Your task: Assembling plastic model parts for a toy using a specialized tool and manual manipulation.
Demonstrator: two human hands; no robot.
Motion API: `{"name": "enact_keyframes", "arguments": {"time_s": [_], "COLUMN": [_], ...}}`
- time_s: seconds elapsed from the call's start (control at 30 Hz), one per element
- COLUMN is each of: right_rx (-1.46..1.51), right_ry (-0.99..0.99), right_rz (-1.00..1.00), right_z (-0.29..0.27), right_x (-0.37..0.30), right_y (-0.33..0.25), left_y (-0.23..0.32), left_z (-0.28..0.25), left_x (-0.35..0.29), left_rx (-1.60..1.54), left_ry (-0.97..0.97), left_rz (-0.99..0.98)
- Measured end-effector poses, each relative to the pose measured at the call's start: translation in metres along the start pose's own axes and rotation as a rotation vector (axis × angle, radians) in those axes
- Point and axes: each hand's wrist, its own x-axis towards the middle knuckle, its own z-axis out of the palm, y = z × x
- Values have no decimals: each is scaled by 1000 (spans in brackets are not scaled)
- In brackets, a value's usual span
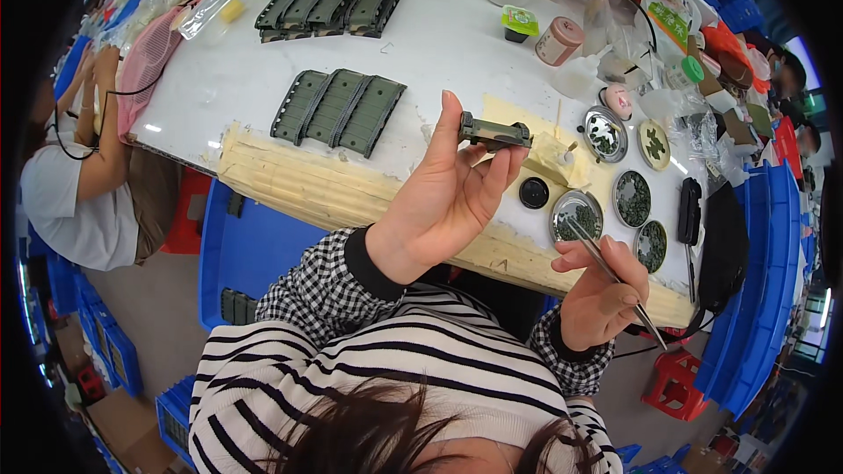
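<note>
Camouflage part [494, 134]: held up over the table in the left hand [452, 202], pinched lengthwise. One end against the inner side of the thumb, underside on the curled fingertips, far end sticking out right of them. Thumb tip stands proud above the near end.

Handling, my read: light, stiff, likely moulded plastic. Not fragile as a body, but the raised bits at both ends look easier to damage. Smooth faces could slip. Best hold: across the ends or long edges, light squeeze, upper face kept clear.

Right hand [606, 294]: fingers closed round metal tweezers [606, 265], well right of and nearer the body than the part. Tips are over a round dish [554, 211] of small dark green pieces; can't tell if they touch or grip one.

Further out: black round cap [534, 193] just left of that dish, between the two hands' fingers. Yellow-wrapped block [562, 162] right of the left fingertips. Black case [689, 211] right of the right fingers. Green ribbed panels [338, 112] left of the left thumb, well apart; more stacked green panels [329, 7] beyond those.
</note>
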Motion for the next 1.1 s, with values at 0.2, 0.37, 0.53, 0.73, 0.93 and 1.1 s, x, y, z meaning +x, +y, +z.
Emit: {"name": "enact_keyframes", "arguments": {"time_s": [0.2, 0.37, 0.53, 0.73, 0.93, 1.1], "right_rx": [-41, -212, -128, 66, 107, -423], "right_ry": [-62, -91, -92, -335, -508, -50], "right_rz": [96, -43, -19, 118, 126, 140], "right_z": [9, 25, 24, -13, -28, -82], "right_x": [3, 15, 10, 16, 23, 29], "right_y": [-6, 9, 12, -4, -10, -2], "left_y": [-3, -39, -41, -2, 8, 0], "left_z": [-1, 1, -7, -36, -15, -13], "left_x": [-1, -23, -23, -30, -29, -37], "left_rx": [98, 741, 810, 358, 1137, 962], "left_ry": [-45, -27, -226, -322, -396, -283], "left_rz": [32, 308, 160, -347, -646, -353]}}
